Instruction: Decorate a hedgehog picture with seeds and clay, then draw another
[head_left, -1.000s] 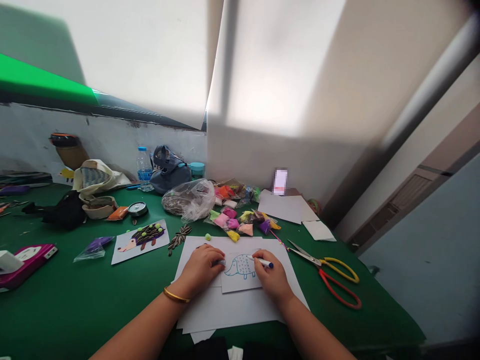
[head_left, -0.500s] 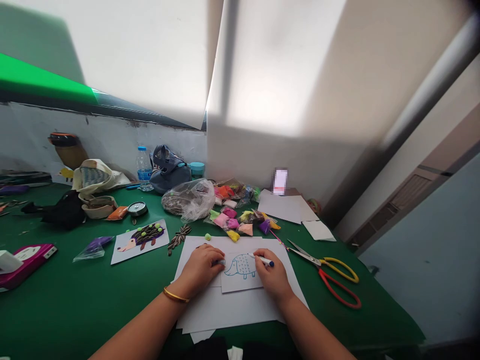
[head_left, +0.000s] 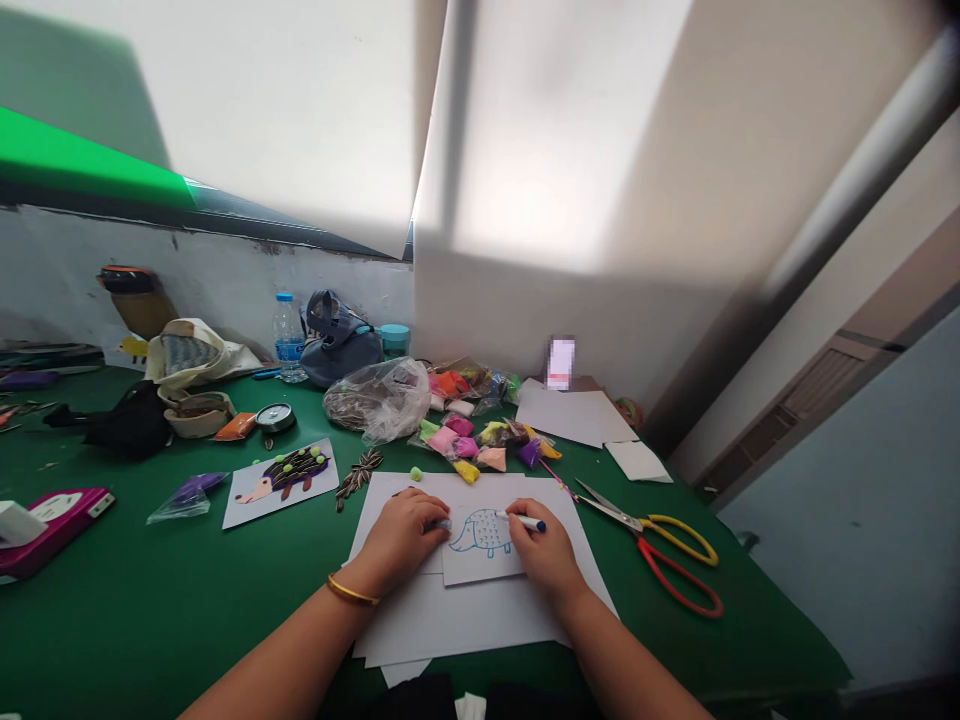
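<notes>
My right hand (head_left: 541,540) pinches a white marker (head_left: 525,521) with a dark blue end. Its tip touches a small white card (head_left: 480,570), inside a blue line drawing of a hedgehog (head_left: 491,530) filled with small curved marks. My left hand (head_left: 409,530) rests at the card's left edge, fingers closed on a small grey-blue piece that looks like a marker cap (head_left: 443,524). Under the card lie larger white sheets (head_left: 420,620). To the left is a finished-looking hedgehog picture (head_left: 281,480) with seeds and green balls on its back.
Large scissors (head_left: 641,524) with red and yellow handles lie open on the right of the green table (head_left: 187,620). Several coloured clay packets (head_left: 465,440), a clear plastic bag (head_left: 379,400), loose seeds (head_left: 360,478) and a green ball (head_left: 415,473) lie beyond the sheets.
The marker and right fingers have shifted very slightly left on the drawing. My left hand has stayed in place.
</notes>
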